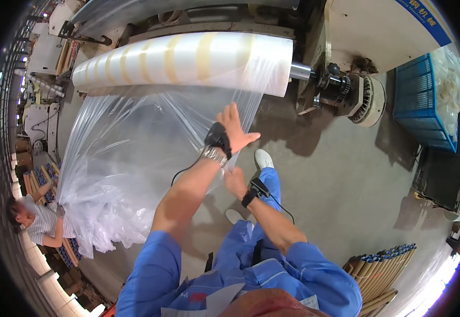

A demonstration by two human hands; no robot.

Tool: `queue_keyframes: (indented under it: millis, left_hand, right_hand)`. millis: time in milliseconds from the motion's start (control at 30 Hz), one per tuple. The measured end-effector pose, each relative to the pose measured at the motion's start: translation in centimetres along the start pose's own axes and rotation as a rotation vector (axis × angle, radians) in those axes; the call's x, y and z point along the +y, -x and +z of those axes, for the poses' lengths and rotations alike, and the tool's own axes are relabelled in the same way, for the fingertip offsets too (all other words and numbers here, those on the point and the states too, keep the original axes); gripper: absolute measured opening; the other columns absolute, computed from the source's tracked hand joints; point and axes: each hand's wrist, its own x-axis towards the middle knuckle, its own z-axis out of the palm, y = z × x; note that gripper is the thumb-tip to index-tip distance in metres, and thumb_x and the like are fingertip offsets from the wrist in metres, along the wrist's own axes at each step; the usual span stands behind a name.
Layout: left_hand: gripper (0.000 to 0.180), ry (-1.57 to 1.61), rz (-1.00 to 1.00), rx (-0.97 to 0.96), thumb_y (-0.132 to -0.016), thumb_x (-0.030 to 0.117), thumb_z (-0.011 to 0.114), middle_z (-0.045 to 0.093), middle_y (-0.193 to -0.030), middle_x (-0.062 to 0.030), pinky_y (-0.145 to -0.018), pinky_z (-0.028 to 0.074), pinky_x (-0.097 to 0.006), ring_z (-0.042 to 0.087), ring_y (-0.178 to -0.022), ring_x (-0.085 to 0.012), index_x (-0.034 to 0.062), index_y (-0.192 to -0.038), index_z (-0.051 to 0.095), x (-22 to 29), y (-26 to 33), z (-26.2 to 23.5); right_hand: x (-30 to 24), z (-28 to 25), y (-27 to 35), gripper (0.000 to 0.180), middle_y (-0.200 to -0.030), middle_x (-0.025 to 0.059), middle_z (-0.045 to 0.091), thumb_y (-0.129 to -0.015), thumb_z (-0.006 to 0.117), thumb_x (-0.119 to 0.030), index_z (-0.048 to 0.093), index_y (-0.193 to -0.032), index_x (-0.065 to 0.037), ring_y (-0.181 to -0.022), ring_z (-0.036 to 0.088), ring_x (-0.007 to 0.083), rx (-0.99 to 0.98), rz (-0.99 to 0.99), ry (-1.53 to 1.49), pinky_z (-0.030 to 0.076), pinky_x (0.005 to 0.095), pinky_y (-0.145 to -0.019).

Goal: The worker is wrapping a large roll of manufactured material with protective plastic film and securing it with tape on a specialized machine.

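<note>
A wide sheet of clear plastic film (pixel 135 127) hangs off a big white film roll (pixel 182 61) with yellowish bands, mounted on a metal shaft (pixel 299 71). My left hand (pixel 233 132) reaches forward over the film's right part, fingers stretched out and thumb spread; whether the palm touches the film is hard to see. Just behind it, my right hand (pixel 235 182) is closed on the gathered right edge of the film. At the far left a person (pixel 42 219) in a striped shirt holds the other side of the sheet, which bunches in crumpled folds below.
Right of the roll sits a machine frame with a round chuck (pixel 368 100). A blue plastic crate (pixel 420 100) full of crumpled film stands at the right. Bundled cardboard tubes (pixel 383 274) lie at the lower right, and more tubes are beside the other person.
</note>
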Motion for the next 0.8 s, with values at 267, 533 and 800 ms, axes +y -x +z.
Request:
queue_keyframes:
  millis: [267,533,800]
  left_hand:
    - [0.017,-0.167,-0.068,-0.017,-0.080,0.012,0.059,0.064,-0.078,-0.0217,-0.069,0.054,-0.041,0.067,-0.079,-0.0347,-0.0026,-0.085,0.054,4.8,-7.8,-1.2]
    - [0.016,-0.269,-0.064,-0.182,-0.079,0.011,0.056,0.064,-0.081,-0.0266,-0.066,0.052,-0.048,0.065,-0.077,-0.0422,-0.0019,-0.087,0.060,5.6,-6.2,-2.7]
    - [0.005,-0.219,-0.071,-0.042,-0.080,0.009,0.053,0.062,-0.069,-0.0201,-0.057,0.048,-0.050,0.062,-0.067,-0.0407,0.0056,-0.080,0.056,0.9,10.8,-5.3]
  right_hand:
    - [-4.5,-6.0,1.0,0.020,-0.068,-0.0022,0.054,-0.081,0.042,0.000,0.062,-0.085,0.000,-0.059,0.047,0.0071,0.010,0.141,-0.293,0.037,0.0271,-0.051]
    - [-5.5,-8.0,4.0,0.021,-0.066,0.0031,0.055,-0.082,0.045,-0.003,0.062,-0.094,-0.001,-0.061,0.049,0.0083,-0.139,0.099,-0.262,0.041,0.0277,-0.053]
    - [-4.2,-8.9,14.2,0.026,-0.082,0.0034,0.059,-0.088,0.049,-0.018,0.057,-0.108,-0.003,-0.075,0.055,0.0127,-0.670,0.000,-0.176,0.045,0.0313,-0.065]
